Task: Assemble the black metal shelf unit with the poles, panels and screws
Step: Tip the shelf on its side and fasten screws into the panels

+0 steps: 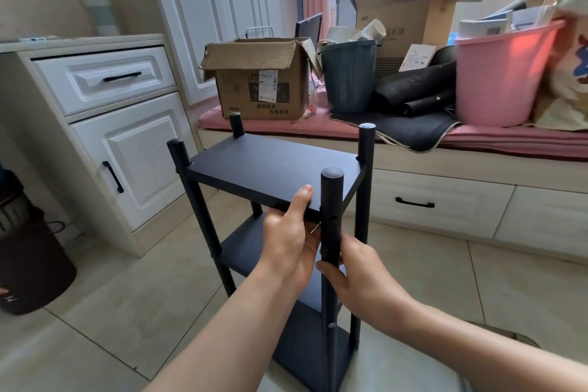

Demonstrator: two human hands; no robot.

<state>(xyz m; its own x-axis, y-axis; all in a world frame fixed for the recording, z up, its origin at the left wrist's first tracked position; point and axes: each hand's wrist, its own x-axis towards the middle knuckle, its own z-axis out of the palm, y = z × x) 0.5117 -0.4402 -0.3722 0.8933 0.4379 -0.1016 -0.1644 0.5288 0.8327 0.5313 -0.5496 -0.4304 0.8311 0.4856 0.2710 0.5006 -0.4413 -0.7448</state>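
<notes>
Left hand (291, 239) gripping top panel (270, 175) near edge, right hand (362, 277) wrapped around near pole (331, 219) at 5 o'clock.

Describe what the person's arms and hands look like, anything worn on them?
Both forearms are bare, with no sleeves showing up to the frame's edge. The left hand and right hand wear no gloves, and no rings, watch or bracelet can be seen on the fingers or wrists. The left thumbnail looks short and unpainted. No markings show.

"AOC" is printed on the tall cardboard box (394, 17) (other labels unreadable)
</notes>
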